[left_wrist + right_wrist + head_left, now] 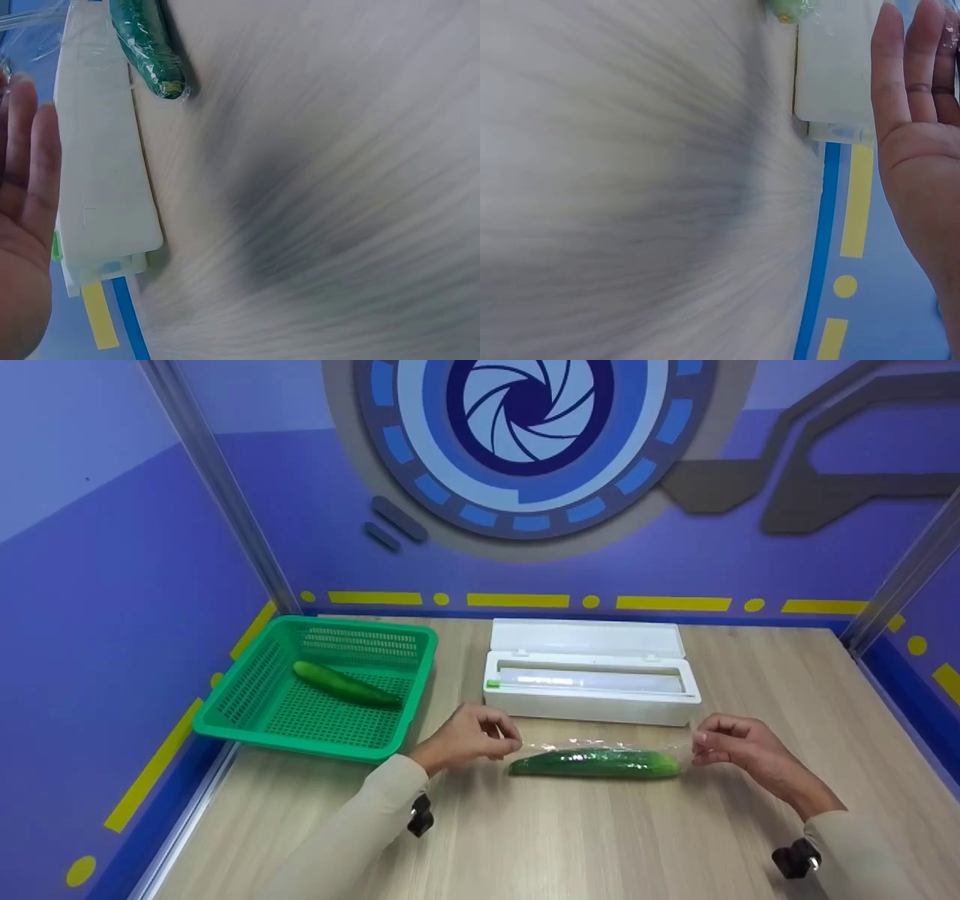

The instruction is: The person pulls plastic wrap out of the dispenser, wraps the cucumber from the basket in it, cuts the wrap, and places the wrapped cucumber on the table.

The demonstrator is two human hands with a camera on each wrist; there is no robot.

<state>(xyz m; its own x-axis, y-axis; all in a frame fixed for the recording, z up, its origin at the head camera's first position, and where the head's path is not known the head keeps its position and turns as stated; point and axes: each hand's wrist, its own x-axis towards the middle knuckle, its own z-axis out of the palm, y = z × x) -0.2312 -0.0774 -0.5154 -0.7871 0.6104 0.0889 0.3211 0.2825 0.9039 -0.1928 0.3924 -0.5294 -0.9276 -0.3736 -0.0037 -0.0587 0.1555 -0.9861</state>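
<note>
A cucumber [592,763] lies on the table in front of the white box, with clear plastic wrap [615,745] over it. My left hand [472,733] pinches the wrap beyond the cucumber's dark end, between thumb and index finger. At the pale end, my right hand [742,750] pinches the other side of the film. The film stretches between both hands, along the cucumber's far side. In the left wrist view, wrap clings shinily to the cucumber's end [154,56]. The right wrist view catches only the pale tip [786,10] of it.
Just behind the hands stands a white wrap box [589,709], its lid [585,637] raised, a roll of film [592,680] inside. To the left, a green basket [315,746] holds another cucumber [345,685]. Blue printed panels [480,562] border the wooden table [570,840].
</note>
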